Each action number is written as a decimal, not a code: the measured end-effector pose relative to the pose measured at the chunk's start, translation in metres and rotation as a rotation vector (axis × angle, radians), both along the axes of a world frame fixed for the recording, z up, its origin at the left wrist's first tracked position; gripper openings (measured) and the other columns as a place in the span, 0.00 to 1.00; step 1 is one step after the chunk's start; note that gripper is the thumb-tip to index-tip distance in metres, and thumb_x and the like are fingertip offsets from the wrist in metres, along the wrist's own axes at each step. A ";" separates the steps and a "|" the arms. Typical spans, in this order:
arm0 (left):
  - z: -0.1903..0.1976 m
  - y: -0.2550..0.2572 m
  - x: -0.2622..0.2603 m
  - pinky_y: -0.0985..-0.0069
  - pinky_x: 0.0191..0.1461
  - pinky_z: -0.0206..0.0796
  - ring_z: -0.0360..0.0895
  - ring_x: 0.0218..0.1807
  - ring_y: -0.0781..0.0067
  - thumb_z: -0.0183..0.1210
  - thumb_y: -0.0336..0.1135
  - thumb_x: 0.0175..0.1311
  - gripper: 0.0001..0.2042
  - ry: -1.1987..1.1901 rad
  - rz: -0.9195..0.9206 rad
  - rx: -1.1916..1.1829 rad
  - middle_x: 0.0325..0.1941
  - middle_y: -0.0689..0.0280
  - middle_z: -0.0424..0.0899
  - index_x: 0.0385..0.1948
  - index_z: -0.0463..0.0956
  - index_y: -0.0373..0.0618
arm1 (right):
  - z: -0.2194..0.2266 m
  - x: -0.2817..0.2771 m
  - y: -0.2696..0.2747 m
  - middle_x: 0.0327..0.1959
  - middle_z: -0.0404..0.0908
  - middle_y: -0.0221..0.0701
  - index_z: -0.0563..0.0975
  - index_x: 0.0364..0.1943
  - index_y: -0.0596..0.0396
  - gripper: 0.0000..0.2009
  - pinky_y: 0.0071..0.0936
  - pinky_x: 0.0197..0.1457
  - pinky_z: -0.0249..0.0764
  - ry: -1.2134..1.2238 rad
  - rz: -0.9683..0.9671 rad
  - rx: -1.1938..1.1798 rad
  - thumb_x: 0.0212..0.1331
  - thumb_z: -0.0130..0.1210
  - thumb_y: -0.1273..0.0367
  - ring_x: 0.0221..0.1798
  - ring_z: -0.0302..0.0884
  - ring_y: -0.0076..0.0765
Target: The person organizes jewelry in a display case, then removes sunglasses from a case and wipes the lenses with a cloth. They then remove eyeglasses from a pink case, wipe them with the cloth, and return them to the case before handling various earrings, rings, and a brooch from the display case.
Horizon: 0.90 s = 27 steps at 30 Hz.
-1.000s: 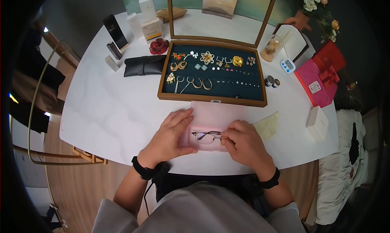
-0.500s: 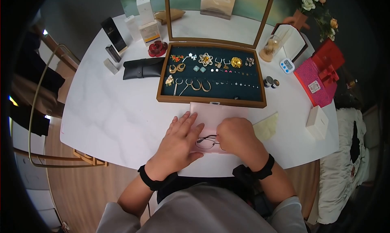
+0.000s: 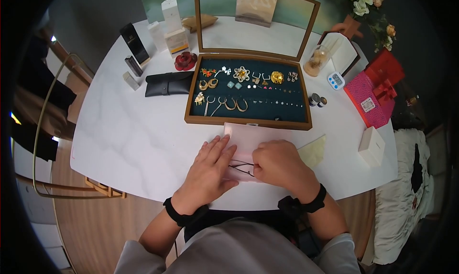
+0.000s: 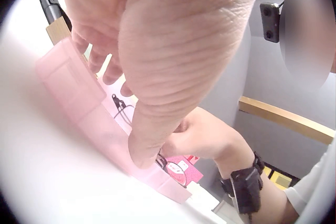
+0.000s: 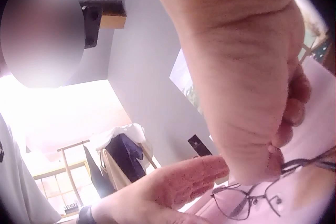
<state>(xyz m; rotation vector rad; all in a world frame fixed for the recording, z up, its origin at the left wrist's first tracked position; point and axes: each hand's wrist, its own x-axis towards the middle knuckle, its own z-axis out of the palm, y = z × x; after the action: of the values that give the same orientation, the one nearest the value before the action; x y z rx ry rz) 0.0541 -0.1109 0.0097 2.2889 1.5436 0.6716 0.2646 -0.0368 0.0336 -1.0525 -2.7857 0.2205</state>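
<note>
Thin-framed glasses (image 5: pixel 233 203) lie in an opened pink case (image 3: pixel 246 138) at the table's front edge. In the right wrist view my right hand (image 5: pixel 247 77) has its thumb and curled fingers pinching the glasses by their dark temples. From above, that right hand (image 3: pixel 282 165) covers the right part of the glasses. My left hand (image 3: pixel 204 172) rests at the case's left side, fingers straight and spread. The left wrist view shows the left thumb touching the rim of the pink case (image 4: pixel 89 124), with the left hand (image 4: pixel 157 40) over it.
Behind the case stands a wooden jewelry box (image 3: pixel 248 125) with its glass lid up. A black pouch (image 3: pixel 167 84) lies at its left, a yellowish cloth (image 3: pixel 313 151) to the case's right. Farther right are a white box (image 3: pixel 372 146) and a pink gift box (image 3: pixel 368 99).
The right hand has turned over the glasses and curled further, and the glasses have tilted, with the temples now showing from above. The left hand has shifted slightly right, fingers more spread.
</note>
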 end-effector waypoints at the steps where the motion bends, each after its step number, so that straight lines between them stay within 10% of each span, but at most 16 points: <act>1: 0.002 -0.001 -0.001 0.49 0.75 0.53 0.59 0.74 0.42 0.77 0.37 0.41 0.43 -0.010 -0.001 -0.006 0.72 0.49 0.63 0.64 0.66 0.39 | 0.004 0.003 0.000 0.22 0.80 0.32 0.79 0.19 0.52 0.02 0.40 0.34 0.76 0.104 0.003 0.002 0.41 0.61 0.71 0.29 0.80 0.43; 9: 0.015 -0.002 -0.001 0.54 0.75 0.54 0.58 0.74 0.40 0.76 0.35 0.43 0.39 -0.350 0.039 0.062 0.73 0.50 0.63 0.62 0.69 0.41 | 0.016 0.029 -0.011 0.26 0.80 0.31 0.77 0.23 0.52 0.04 0.37 0.35 0.74 0.305 -0.124 -0.099 0.47 0.61 0.72 0.32 0.78 0.42; 17: 0.034 0.009 0.009 0.59 0.59 0.67 0.75 0.43 0.59 0.69 0.28 0.51 0.09 -0.242 -0.002 0.305 0.36 0.65 0.79 0.35 0.85 0.46 | 0.023 0.023 -0.021 0.26 0.79 0.27 0.77 0.26 0.50 0.06 0.34 0.37 0.74 0.453 0.046 0.141 0.46 0.64 0.74 0.32 0.78 0.37; 27: 0.036 0.004 0.009 0.56 0.59 0.67 0.73 0.37 0.61 0.68 0.28 0.51 0.06 -0.191 0.033 0.388 0.28 0.66 0.73 0.31 0.85 0.46 | 0.023 0.032 -0.023 0.33 0.80 0.29 0.81 0.32 0.52 0.08 0.33 0.40 0.76 0.495 -0.013 0.206 0.48 0.66 0.73 0.38 0.79 0.38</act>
<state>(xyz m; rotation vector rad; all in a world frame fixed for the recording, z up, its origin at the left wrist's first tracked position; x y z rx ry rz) 0.0634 -0.1066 0.0454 2.3766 1.4665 1.2547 0.2964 -0.0602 0.0568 -0.8304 -2.3003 0.1615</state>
